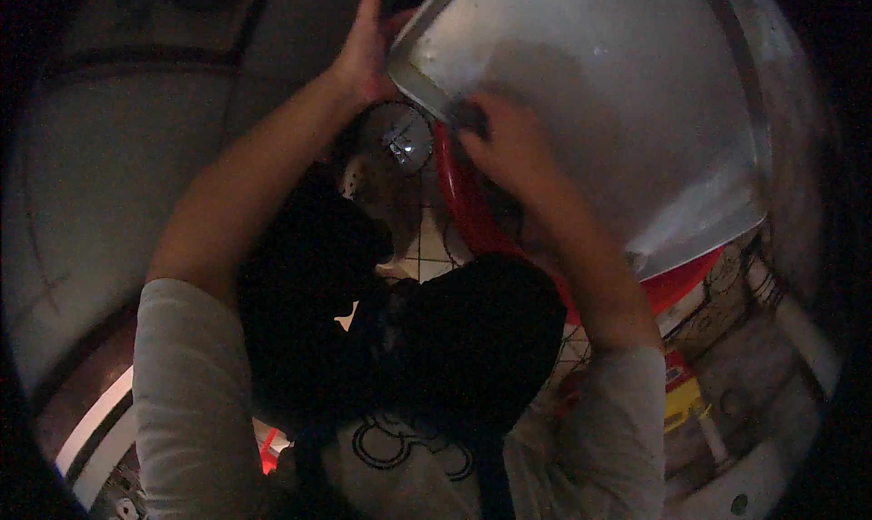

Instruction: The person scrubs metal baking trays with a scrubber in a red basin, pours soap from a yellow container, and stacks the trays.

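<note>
A large rectangular metal tray [618, 93] with a raised rim is tilted up in front of me, over a red basin [468, 198]. My left hand [365, 61] grips the tray's left corner, its thumb pointing up and the other fingers partly hidden behind the rim. Against the tray's inner face, near the lower left rim, my right hand [513, 143] is closed with bent fingers. A small dark thing [468, 116] shows at its fingertips, too dim to name.
A round shiny metal thing [406, 138] sits on the tiled floor left of the basin. My dark-clad knees [481, 338] are below. A red and yellow package [681, 393] lies at the lower right. A pale panelled surface [127, 157] stands on the left. Light is dim.
</note>
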Demonstrator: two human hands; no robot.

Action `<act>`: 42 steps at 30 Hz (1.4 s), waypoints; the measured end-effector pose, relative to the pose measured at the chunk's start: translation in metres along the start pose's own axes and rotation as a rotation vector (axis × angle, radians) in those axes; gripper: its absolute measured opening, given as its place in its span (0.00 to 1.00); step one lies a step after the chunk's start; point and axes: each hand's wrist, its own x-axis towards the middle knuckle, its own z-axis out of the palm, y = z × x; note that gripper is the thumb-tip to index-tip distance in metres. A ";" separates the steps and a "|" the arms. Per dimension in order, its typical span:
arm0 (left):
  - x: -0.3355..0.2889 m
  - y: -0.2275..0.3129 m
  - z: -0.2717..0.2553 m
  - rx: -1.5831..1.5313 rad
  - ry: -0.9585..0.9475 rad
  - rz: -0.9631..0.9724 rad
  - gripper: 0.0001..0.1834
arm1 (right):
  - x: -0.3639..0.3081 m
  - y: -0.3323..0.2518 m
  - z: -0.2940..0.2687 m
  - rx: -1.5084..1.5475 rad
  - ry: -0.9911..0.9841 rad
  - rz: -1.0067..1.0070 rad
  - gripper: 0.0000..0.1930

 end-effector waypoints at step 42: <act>-0.023 -0.047 -0.039 -0.186 0.047 -0.029 0.39 | 0.119 0.012 -0.070 -0.286 1.156 -0.518 0.17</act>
